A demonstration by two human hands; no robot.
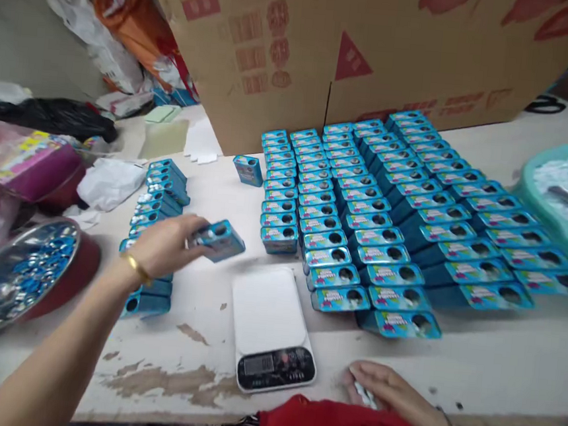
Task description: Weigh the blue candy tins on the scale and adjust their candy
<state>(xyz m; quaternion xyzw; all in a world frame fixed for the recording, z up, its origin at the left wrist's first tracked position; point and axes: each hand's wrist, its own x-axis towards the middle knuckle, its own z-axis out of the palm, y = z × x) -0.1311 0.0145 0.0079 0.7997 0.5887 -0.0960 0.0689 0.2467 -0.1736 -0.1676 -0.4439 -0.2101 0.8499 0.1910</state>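
Pinched in the grip of the left hand (168,246), beyond and left of the scale (270,312), the blue box (224,242) seems light, stiff, best held by its sides; the right hand (388,386) clasps white pieces (365,396).

A large cardboard carton (298,48) stands behind; to its left, an orange bag (137,26) and black plastic (48,117).

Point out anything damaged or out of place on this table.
The tabletop looks damaged: brown patches show where its white surface has worn away, left of the scale. One blue box also stands apart from the box rows, near the carton, perhaps deliberately.
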